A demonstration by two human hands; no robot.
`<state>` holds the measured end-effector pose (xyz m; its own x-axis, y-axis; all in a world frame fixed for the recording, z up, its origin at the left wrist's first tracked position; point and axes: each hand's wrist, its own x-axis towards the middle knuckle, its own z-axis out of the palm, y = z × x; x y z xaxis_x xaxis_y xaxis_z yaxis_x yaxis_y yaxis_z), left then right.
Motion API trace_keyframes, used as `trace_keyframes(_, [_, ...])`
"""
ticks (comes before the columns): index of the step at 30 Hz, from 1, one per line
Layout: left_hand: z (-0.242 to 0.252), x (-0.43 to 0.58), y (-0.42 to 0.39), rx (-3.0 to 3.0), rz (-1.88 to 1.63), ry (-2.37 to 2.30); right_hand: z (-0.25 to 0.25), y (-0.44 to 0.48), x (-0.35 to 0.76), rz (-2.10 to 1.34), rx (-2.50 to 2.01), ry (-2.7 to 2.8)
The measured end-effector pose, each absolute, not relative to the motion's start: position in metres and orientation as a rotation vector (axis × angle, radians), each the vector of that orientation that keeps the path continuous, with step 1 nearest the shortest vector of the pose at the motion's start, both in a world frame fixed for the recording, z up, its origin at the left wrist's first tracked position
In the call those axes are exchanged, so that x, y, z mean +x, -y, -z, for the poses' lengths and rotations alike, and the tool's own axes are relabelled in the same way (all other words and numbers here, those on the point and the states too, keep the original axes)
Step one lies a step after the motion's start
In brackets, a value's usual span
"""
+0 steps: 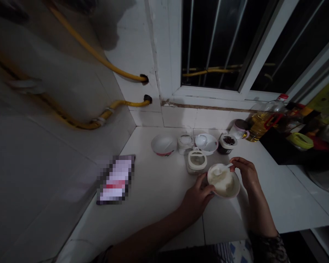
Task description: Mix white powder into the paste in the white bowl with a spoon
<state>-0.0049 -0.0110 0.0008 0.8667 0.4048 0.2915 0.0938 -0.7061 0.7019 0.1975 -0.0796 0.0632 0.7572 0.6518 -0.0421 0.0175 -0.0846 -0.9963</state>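
My left hand (199,195) grips the left rim of a small bowl (237,190), thumb on the near side and fingers around the far side. Inside the bowl lies a pale, whitish food (222,182) whose kind I cannot tell. Between the fingers of my right hand (244,171) is the handle of a white spoon (218,171), its head down in the bowl at the far side. Just beyond my left fingers stands a lidded clear container (196,162) with a white rim.
Behind are a larger bowl (163,143), a clear jar (185,143), a bowl with a white ladle-like piece (212,144), a dark-filled jar (227,143) and a mug (239,129). An oil bottle (259,124) stands right. A blurred-out phone-like object (116,179) lies left.
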Motion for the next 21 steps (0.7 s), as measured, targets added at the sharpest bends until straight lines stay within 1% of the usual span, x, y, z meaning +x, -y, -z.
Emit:
trace_keyframes(5, [-0.004, -0.005, 0.012, 2.322, -0.556, -0.365, -0.067, 0.073, 0.194, -0.569, -1.503, 0.500])
trace_keyframes(9, [-0.005, -0.005, 0.011, 2.335, -0.562, -0.367, -0.075, 0.063, 0.178, -0.440, -1.522, 0.661])
trace_keyframes(12, [-0.005, -0.004, 0.011, 2.338, -0.553, -0.377, -0.076, 0.057, 0.162, -0.263, -1.612, 0.904])
trace_keyframes(15, [-0.004, -0.004, 0.011, 2.336, -0.557, -0.383, -0.074, 0.055, 0.151, -0.047, -1.672, 1.373])
trace_keyframes(17, [-0.002, -0.004, 0.011, 2.337, -0.567, -0.380, -0.072, 0.055, 0.149, 0.037, -1.640, 1.619])
trace_keyframes(19, [0.000, -0.004, 0.011, 2.340, -0.572, -0.369, -0.073, 0.058, 0.151, 0.065, -1.625, 1.620])
trace_keyframes(21, [0.001, -0.004, 0.010, 2.336, -0.566, -0.363, -0.074, 0.064, 0.157, 0.034, -1.647, 1.414])
